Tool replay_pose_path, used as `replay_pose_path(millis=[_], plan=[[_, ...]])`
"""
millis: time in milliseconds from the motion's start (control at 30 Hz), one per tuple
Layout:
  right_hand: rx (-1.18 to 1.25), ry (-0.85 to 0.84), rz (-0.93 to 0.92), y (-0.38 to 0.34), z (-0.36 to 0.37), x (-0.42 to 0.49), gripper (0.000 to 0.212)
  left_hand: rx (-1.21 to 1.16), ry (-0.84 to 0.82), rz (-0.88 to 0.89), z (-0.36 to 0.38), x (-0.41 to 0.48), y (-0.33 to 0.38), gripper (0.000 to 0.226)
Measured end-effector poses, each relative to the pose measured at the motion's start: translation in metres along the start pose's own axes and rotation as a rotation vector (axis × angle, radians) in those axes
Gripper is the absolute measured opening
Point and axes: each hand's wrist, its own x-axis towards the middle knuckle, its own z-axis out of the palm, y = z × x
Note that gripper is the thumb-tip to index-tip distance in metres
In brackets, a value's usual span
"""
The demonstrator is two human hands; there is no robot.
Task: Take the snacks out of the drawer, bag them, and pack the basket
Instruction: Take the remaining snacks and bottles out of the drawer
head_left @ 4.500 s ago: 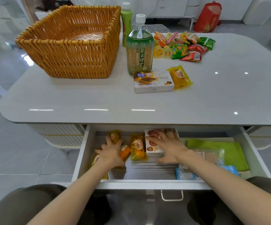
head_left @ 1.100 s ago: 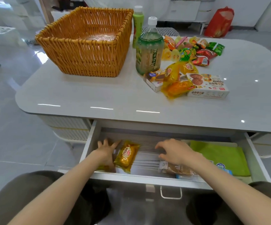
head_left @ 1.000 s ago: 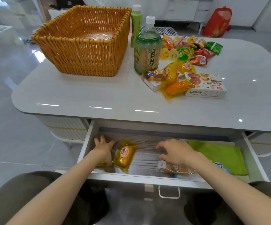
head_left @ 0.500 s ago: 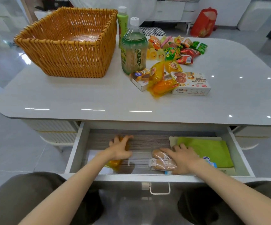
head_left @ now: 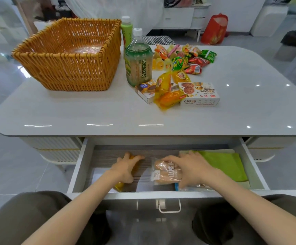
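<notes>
A seated person reaches both bare arms into the open drawer (head_left: 78, 167) beneath a glossy white table (head_left: 72, 110). The left hand (head_left: 126, 167) lies over a yellow snack packet (head_left: 119, 187) on the drawer's ribbed liner, left of centre. Its fingers (head_left: 136, 157) are curled down round the far end, where orange wrapper shows between them, and the packet's near end pokes out below the wrist. Just to its right, the right hand (head_left: 191, 168) grips a clear bread packet (head_left: 166, 172). Its fingers are curved over the far edge and its thumb is hooked at the near side. The bread packet sits partly on a blue-edged packet (head_left: 176, 186), beside a folded green cloth (head_left: 226, 165) at the right of the drawer.

On the table, a wicker basket (head_left: 69, 55) stands at the left with something shiny on its bottom. A large tea bottle (head_left: 138, 61) stands just beside it and a slimmer green bottle (head_left: 126, 30) stands behind that. In front of the tea bottle, yellow packets (head_left: 166, 96) lie across a box marked C2 (head_left: 145, 90) and touch a cookie box (head_left: 199, 93). A heap of small bright snacks (head_left: 188, 57) lies farther back. A red bag (head_left: 214, 29) stands on the floor beyond the table.
</notes>
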Motion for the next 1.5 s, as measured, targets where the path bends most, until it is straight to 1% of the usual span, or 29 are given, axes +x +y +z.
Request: replay_pose_path(millis=[67, 167, 300, 367, 433, 500, 567, 633, 700, 767, 833, 900, 967, 1033, 1100, 1167, 1233, 1267, 1367, 1433, 1500], plan=[[0.084, 0.063, -0.010, 0.002, -0.016, -0.012, 0.092, 0.013, -0.026, 0.063, -0.016, -0.012, 0.006, 0.088], [0.206, 0.204, 0.027, 0.008, -0.037, -0.025, 0.089, -0.006, 0.018, 0.175, -0.042, -0.033, 0.017, 0.088], [0.396, 0.409, 0.118, 0.022, -0.058, -0.027, 0.088, -0.090, 0.160, 0.271, -0.071, -0.051, 0.030, 0.091], [0.397, 0.503, 0.175, 0.030, -0.064, -0.024, 0.088, -0.147, 0.244, 0.292, -0.086, -0.054, 0.031, 0.095], [0.347, 0.540, 0.229, 0.036, -0.069, -0.019, 0.087, -0.141, 0.336, 0.287, -0.100, -0.054, 0.031, 0.100], [0.308, 0.534, 0.264, 0.041, -0.072, -0.010, 0.086, -0.062, 0.430, 0.253, -0.113, -0.050, 0.031, 0.104], [0.281, 0.506, 0.274, 0.047, -0.075, 0.002, 0.083, 0.042, 0.487, 0.211, -0.125, -0.039, 0.030, 0.103], [0.279, 0.468, 0.262, 0.051, -0.076, 0.016, 0.080, 0.097, 0.471, 0.187, -0.136, -0.024, 0.027, 0.100], [0.370, 0.448, 0.229, 0.054, -0.077, 0.027, 0.076, 0.111, 0.430, 0.183, -0.143, -0.008, 0.023, 0.101], [0.425, 0.487, 0.201, 0.054, -0.078, 0.034, 0.072, 0.148, 0.435, 0.195, -0.145, 0.005, 0.019, 0.103], [0.301, 0.564, 0.187, 0.052, -0.077, 0.035, 0.067, 0.206, 0.512, 0.235, -0.143, 0.014, 0.015, 0.102], [0.176, 0.637, 0.162, 0.047, -0.078, 0.034, 0.055, 0.295, 0.603, 0.232, -0.141, 0.020, 0.011, 0.094], [0.141, 0.643, 0.149, 0.039, -0.078, 0.030, 0.044, 0.365, 0.671, 0.183, -0.138, 0.018, 0.009, 0.090], [0.115, 0.626, 0.146, 0.032, -0.075, 0.026, 0.037, 0.381, 0.720, 0.157, -0.134, 0.010, 0.007, 0.090], [0.112, 0.650, 0.141, 0.026, -0.070, 0.023, 0.035, 0.365, 0.813, 0.178, -0.127, 0.001, 0.006, 0.086], [0.117, 0.660, 0.164, 0.020, -0.064, 0.021, 0.037, 0.345, 0.885, 0.165, -0.116, -0.005, 0.009, 0.076], [0.061, 0.591, 0.210, 0.012, -0.060, 0.021, 0.044, 0.342, 0.845, 0.140, -0.104, -0.010, 0.016, 0.066], [0.046, 0.551, 0.224, 0.008, -0.057, 0.022, 0.047, 0.339, 0.801, 0.128, -0.098, -0.011, 0.019, 0.066], [0.097, 0.486, 0.248, -0.001, -0.054, 0.022, 0.053, 0.309, 0.654, 0.073, -0.089, 0.000, 0.017, 0.075], [0.130, 0.461, 0.238, 0.000, -0.052, 0.025, 0.054, 0.267, 0.633, 0.078, -0.093, 0.012, 0.014, 0.073], [0.167, 0.446, 0.213, 0.006, -0.053, 0.029, 0.053, 0.251, 0.631, 0.115, -0.100, 0.030, 0.009, 0.066]])
